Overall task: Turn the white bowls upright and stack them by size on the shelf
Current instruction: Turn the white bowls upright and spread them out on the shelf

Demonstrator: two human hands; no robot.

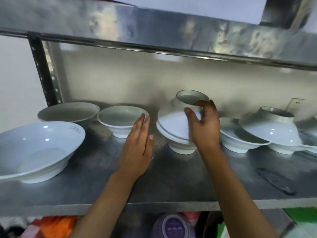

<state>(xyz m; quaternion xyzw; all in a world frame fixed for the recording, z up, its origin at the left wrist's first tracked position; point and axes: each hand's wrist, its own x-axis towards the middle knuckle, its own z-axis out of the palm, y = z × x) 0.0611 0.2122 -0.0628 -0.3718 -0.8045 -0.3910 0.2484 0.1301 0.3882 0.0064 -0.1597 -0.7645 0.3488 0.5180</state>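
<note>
On the metal shelf [171, 182] my right hand [203, 124] grips the foot ring of an upside-down white bowl [173, 119], which lies tilted on an upright white bowl [180, 145]. My left hand [139, 143] hovers open with straight fingers just left of that pair, its fingertips near an upright small bowl [120, 122]. A wide upright bowl [36, 150] sits at the front left and another upright bowl [68, 112] behind it. To the right, an upside-down bowl [271, 127] leans across an upright bowl [240, 143].
An upper metal shelf [171, 36] hangs low overhead, held by a black upright post [44, 73] on the left. A dark flat object [276, 182] lies on the shelf at the right. Coloured items [173, 225] fill the level below.
</note>
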